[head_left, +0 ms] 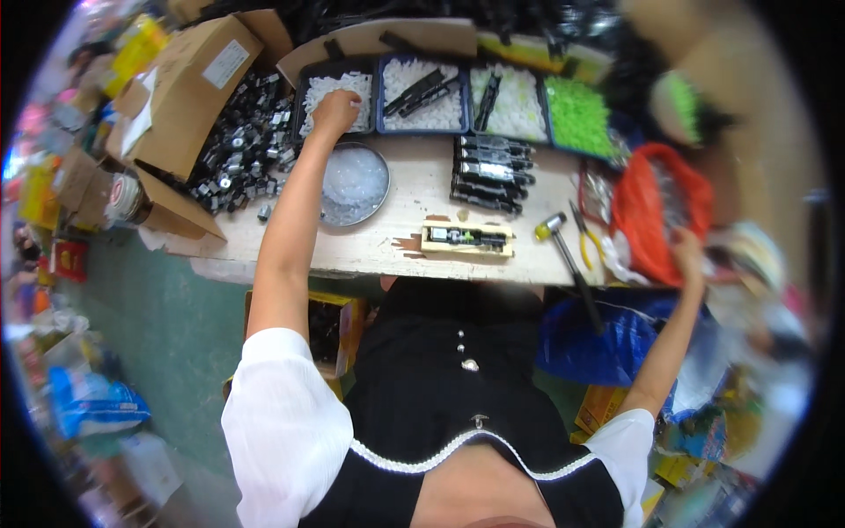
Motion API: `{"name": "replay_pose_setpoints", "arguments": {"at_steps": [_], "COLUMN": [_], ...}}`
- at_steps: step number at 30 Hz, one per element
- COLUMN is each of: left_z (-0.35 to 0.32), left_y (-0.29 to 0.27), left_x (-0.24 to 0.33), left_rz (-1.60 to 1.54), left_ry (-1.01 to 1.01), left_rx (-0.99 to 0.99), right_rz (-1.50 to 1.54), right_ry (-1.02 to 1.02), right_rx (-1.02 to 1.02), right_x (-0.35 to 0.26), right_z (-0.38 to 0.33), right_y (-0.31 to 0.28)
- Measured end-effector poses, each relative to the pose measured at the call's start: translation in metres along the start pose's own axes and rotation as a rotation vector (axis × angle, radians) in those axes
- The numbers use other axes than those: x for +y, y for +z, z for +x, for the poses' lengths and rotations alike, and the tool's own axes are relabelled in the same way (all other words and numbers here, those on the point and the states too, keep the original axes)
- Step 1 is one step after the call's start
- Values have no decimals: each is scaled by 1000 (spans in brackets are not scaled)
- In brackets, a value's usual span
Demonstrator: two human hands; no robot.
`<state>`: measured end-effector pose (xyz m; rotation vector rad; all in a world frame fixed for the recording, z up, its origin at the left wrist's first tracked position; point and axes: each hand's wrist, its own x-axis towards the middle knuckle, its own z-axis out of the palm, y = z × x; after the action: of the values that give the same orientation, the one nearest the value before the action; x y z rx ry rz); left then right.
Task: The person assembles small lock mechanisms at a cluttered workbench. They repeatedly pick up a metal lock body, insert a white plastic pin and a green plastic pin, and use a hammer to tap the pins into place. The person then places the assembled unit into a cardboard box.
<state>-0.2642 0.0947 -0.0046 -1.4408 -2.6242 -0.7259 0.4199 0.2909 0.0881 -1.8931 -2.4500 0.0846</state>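
Note:
My left hand reaches over a dark tray of small white plastic parts at the back left. Its fingers are curled together at the parts; whatever they pinch is too small to make out. On the right, my right hand is at the near edge of a red bag with small greyish pieces inside. The fingertips dip into the bag and are hidden. Between the hands, a cream-coloured fixture at the table's front edge holds a black part with white and green pieces in it.
A round metal dish holds clear pieces. Black assemblies lie stacked mid-table. A hammer and yellow-handled pliers lie near the bag. Further trays hold white and green parts. Metal-and-black pieces spill from a cardboard box.

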Motion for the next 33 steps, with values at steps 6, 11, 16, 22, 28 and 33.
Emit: {"name": "replay_pose_setpoints", "arguments": {"at_steps": [6,11,16,22,28,33], "left_z": [11,3,-16,-78,-167,-201], "left_y": [-12,-41,-52,-87,-86,-67], "left_x": [-13,-6,-8,15,22,23], "left_rz": [-168,-1102,-1356,-1359,-929,-577], "left_ry": [59,-270,-327,-274,-291,-42], "left_rx": [153,158,161,165,138,203], "right_rz": [84,452,336,303,463,360], "right_ry": [-70,-100,-64,87,-119,-159], "right_rx": [152,176,126,68,353,377], "right_x": [12,16,4,-26,-9,-66], "right_z": [5,-8,-9,-16,-19,-31], "right_y": [9,5,17,-8,-1,-11]}}
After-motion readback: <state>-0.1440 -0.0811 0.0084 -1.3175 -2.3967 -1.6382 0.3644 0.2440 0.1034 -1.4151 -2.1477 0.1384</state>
